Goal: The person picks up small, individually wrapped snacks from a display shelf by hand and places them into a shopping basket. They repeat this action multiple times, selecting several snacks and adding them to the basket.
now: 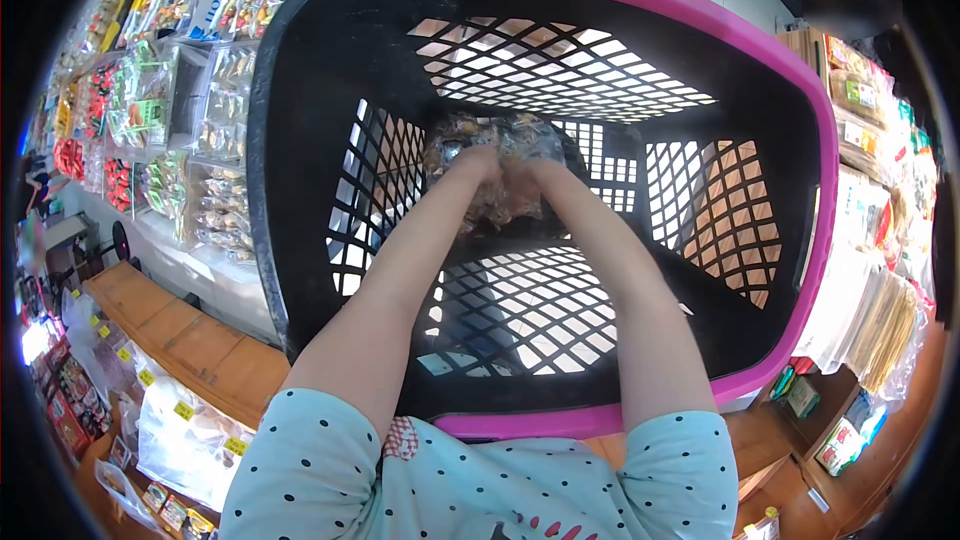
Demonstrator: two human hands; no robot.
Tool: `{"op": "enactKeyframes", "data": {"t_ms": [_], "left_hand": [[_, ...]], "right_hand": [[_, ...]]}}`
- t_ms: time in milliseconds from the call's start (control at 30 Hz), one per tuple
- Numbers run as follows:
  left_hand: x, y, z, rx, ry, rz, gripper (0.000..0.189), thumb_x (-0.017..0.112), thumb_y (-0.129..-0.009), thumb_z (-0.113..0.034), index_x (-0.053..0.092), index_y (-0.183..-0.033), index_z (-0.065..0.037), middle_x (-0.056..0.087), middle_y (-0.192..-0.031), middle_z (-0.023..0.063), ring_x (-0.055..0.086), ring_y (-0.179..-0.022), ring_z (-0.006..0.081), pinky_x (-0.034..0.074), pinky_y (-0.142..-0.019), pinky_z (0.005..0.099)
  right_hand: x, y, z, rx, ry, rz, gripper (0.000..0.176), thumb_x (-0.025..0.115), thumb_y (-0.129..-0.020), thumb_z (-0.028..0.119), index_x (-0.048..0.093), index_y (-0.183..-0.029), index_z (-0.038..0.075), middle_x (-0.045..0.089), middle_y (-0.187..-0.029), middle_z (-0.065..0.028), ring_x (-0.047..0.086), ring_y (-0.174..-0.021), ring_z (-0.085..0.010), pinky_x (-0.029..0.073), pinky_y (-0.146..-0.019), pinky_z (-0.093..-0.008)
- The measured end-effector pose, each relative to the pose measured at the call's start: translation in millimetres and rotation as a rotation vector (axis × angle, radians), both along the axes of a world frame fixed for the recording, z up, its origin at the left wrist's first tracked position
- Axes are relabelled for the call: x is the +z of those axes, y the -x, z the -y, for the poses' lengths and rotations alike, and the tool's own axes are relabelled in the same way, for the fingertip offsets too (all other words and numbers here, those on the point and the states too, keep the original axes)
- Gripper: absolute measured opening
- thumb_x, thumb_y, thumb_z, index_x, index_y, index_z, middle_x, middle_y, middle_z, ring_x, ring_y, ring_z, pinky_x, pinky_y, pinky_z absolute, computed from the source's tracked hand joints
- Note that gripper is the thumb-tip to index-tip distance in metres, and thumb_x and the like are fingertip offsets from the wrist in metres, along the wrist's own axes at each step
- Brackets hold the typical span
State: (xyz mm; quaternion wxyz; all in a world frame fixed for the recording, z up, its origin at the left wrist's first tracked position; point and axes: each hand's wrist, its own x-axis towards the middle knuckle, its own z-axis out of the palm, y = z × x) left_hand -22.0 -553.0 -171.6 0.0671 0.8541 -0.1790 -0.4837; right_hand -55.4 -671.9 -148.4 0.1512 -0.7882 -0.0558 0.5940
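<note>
Both my arms reach down into a deep black lattice-sided basket [320, 60] with a pink rim. At its bottom lies a bunch of shiny clear-plastic packets [525, 130]; their contents are too small to make out. My left hand [482, 162] is curled into the near left side of the bunch. Close beside it, my right hand [535, 176] grips the bunch from the right. Plastic hides most of the fingertips, and part of the bunch shows below the hands.
Hanging and stacked snack packets [225, 100] fill the shelves on the left. A wooden ledge [190, 325] runs at lower left, with white plastic bags [185, 430] beside it. More packaged goods [865, 140] stand on the right, near wrapped brown bundles [880, 330].
</note>
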Motion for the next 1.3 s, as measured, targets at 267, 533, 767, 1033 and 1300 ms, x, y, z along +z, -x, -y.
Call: {"op": "enactKeyframes", "data": {"t_ms": [267,533,767,1033,1300], "left_hand": [[108.5,-20.7,78.5,-0.349,-0.107,-0.003,0.04,0.064,-0.077,-0.032,0.059,-0.115,-0.019,0.056,-0.118,0.0065,0.053,-0.109,0.029,0.042,-0.087,0.05],[192.7,-21.7,138.5,-0.608,0.184,0.205,0.031,0.064,-0.07,-0.022,0.065,-0.1,-0.017,0.062,-0.099,0.0068,0.059,-0.092,0.0284,0.046,-0.075,0.0441],[437.5,-7.0,-58.2,-0.931,0.741,0.364,0.027,0.062,-0.078,-0.02,0.064,-0.091,0.003,0.065,-0.084,0.0153,0.063,-0.078,0.0268,0.048,-0.069,0.0371],[413.1,-9.8,-435.5,-0.144,1.11,0.566,0.038,0.065,-0.074,0.0,0.058,-0.112,-0.003,0.064,-0.101,0.0067,0.06,-0.085,0.0177,0.046,-0.076,0.0303],[242.2,-3.6,-585.7,0.403,0.696,0.61,0.025,0.062,-0.074,0.001,0.058,-0.099,-0.001,0.062,-0.095,0.0144,0.059,-0.091,0.0304,0.046,-0.077,0.0371]], "right_hand": [[122.3,-45.0,26.0,0.362,0.386,0.326,0.02,0.077,-0.061,0.011,0.071,-0.079,0.004,0.069,-0.08,-0.0089,0.067,-0.077,-0.024,0.054,-0.063,-0.0374],[250.6,-31.0,69.0,-0.029,0.582,0.53,0.035,0.075,-0.061,0.021,0.068,-0.09,0.002,0.066,-0.099,-0.0177,0.064,-0.097,-0.0282,0.053,-0.08,-0.0369],[315.6,17.0,72.2,-0.411,0.113,0.888,0.034,0.069,-0.075,0.017,0.065,-0.104,0.0,0.067,-0.097,-0.0144,0.064,-0.095,-0.0197,0.049,-0.084,-0.0334],[408.0,99.1,-117.2,-0.917,-0.174,1.251,0.031,0.067,-0.078,0.005,0.049,-0.103,0.005,0.056,-0.085,-0.0017,0.052,-0.078,-0.0082,0.042,-0.069,-0.0214],[379.0,100.6,-333.6,-0.957,-0.836,1.271,0.056,0.077,-0.066,0.007,0.046,-0.112,0.001,0.056,-0.102,-0.0102,0.058,-0.096,-0.0206,0.046,-0.085,-0.031]]}}
